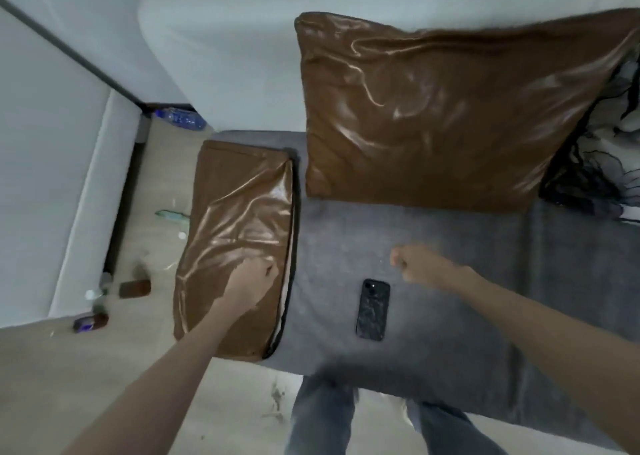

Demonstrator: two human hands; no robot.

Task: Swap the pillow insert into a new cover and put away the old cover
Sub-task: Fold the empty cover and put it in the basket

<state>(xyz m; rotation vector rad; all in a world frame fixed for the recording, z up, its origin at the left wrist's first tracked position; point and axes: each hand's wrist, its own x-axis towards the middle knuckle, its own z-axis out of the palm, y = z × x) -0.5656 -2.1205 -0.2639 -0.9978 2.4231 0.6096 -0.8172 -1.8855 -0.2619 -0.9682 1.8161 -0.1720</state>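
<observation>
Pillow (239, 247), brown and glossy, flat at the left end of the grey bed (433, 281), long axis running away from the person, open edge with a sliver of pale insert along its right side. Left hand (252, 281) resting on the near half of it, fingers curled into the cover, apparently pinching the fabric close to that opening. Right hand (412, 264) curled in a loose fist holding nothing, hovering above the bed to the right of the pillow, just beyond a dark phone (373, 309). Larger brown pillow (433, 108) propped against the wall, well apart. Nearer by far: the left hand; opening faces the right hand, so probably a short reach leftward to draw out the insert.
</observation>
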